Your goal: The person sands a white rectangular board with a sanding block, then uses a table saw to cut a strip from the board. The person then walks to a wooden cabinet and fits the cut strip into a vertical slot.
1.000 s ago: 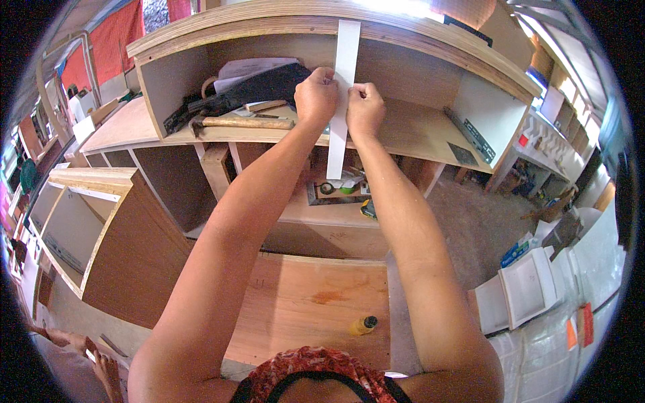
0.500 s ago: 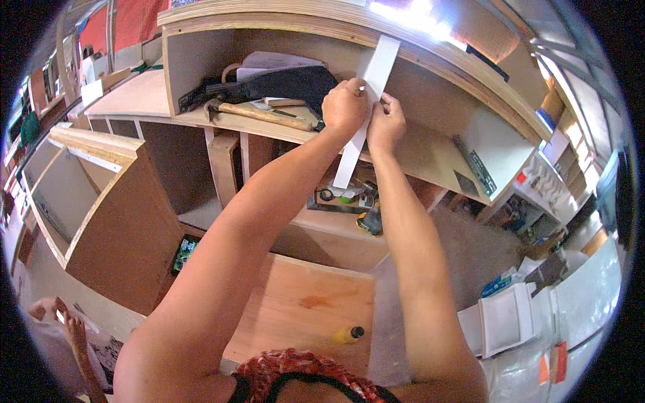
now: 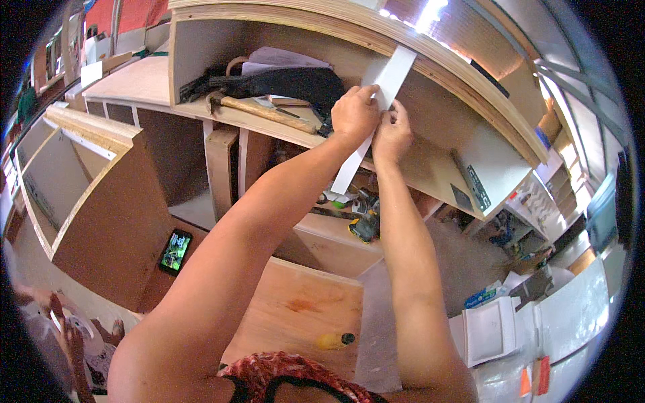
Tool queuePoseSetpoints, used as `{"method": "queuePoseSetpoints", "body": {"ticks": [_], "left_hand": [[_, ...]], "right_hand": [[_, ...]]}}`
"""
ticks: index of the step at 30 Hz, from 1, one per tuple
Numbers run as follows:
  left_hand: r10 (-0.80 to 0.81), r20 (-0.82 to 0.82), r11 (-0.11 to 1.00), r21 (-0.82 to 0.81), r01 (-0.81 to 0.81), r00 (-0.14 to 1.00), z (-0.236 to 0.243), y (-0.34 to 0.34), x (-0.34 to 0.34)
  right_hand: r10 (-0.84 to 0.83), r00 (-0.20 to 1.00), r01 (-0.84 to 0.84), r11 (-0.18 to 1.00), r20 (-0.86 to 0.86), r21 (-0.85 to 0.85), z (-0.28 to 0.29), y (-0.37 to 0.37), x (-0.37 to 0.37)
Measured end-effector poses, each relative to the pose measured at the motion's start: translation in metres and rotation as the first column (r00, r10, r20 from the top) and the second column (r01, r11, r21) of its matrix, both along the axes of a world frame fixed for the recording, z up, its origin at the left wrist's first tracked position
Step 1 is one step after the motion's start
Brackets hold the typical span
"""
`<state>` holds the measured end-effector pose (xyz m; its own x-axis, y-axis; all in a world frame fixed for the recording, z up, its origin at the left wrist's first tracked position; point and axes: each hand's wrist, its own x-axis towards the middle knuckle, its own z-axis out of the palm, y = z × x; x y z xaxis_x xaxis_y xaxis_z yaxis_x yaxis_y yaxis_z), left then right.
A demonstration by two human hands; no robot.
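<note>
Between both hands I hold a long white strip, slanting across the front of an open wooden cabinet. My left hand is closed on the strip's left side near its middle. Just to the right, my right hand pinches the strip's other edge, thumb and fingertips together. The strip's upper end overlaps the cabinet's top edge, and its lower end hangs below the shelf. On that shelf, left of my hands, lie a wooden-handled hammer and a dark cloth-like item.
A yellow and black power tool stands in the lower compartment. At left is a wooden carcass beside a lit phone. A yellow bottle lies on a wood panel. Another person's hand shows at lower left.
The view has shifted slightly, bringing the phone into fuller sight. The strip leans a little more to the right at its top, with both hands still on it.
</note>
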<state>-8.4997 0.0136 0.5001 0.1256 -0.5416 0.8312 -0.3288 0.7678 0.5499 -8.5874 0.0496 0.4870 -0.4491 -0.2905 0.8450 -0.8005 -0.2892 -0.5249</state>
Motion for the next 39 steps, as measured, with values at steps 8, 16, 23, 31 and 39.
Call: {"method": "queuePoseSetpoints", "body": {"ticks": [8,16,23,31,39], "left_hand": [[-0.046,-0.006,0.998,0.036,0.046,0.999,0.009,0.004,-0.003],[-0.036,-0.012,0.985,-0.167,0.034,0.999,0.003,-0.014,0.000],[-0.054,0.071,0.998,-0.018,0.055,0.996,0.009,-0.004,0.002],[-0.045,0.243,0.999,0.014,0.042,0.969,0.022,0.004,0.010],[0.056,0.336,0.998,-0.042,-0.045,0.940,0.026,-0.001,-0.007]], "right_hand": [[-0.101,0.985,0.088,0.991,-0.141,-0.096,-0.003,-0.003,-0.010],[-0.047,0.995,0.040,0.997,-0.087,-0.073,0.001,0.002,-0.001],[0.019,0.996,-0.020,1.000,-0.087,-0.007,0.005,0.009,-0.004],[0.091,0.983,-0.055,0.975,-0.160,0.215,0.035,0.022,-0.006],[0.090,0.986,-0.083,0.995,-0.137,0.059,0.055,0.020,-0.023]]}}
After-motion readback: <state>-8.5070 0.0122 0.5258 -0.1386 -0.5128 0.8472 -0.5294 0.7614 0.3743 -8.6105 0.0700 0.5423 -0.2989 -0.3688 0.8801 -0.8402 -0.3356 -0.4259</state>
